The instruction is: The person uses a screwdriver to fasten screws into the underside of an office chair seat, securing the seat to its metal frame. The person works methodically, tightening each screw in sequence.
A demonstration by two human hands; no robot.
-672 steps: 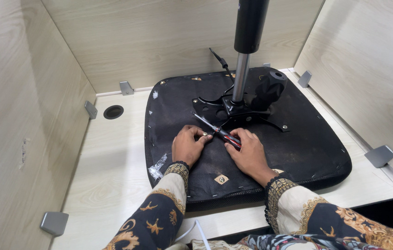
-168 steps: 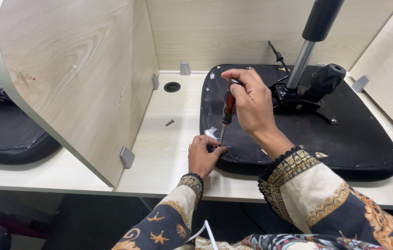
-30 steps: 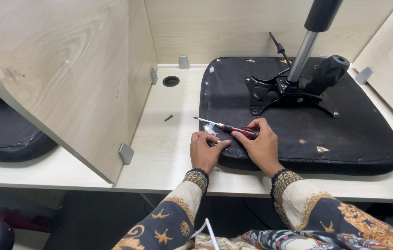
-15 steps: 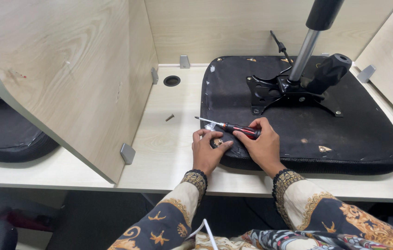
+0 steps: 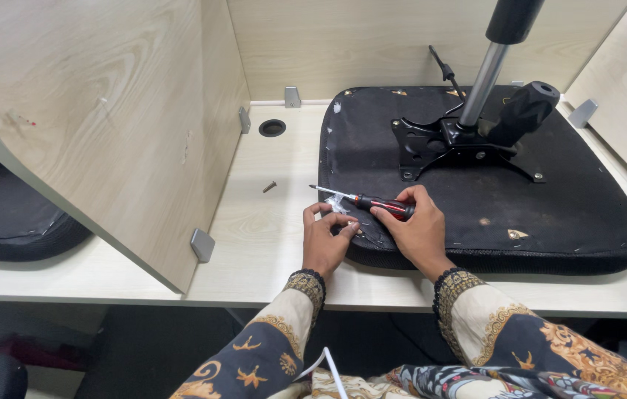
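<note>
The right hand (image 5: 417,225) grips the screwdriver (image 5: 372,202), whose long axis lies nearly level, tip pointing left above the left hand (image 5: 326,240), which pinches a small clear packet (image 5: 338,204).

I see the upturned seat (image 5: 550,199) lying on the surface (image 5: 269,244), right of the divider panel (image 5: 106,125). A loose screw (image 5: 270,187) sits between them, the cable hole (image 5: 272,128) behind it.
</note>
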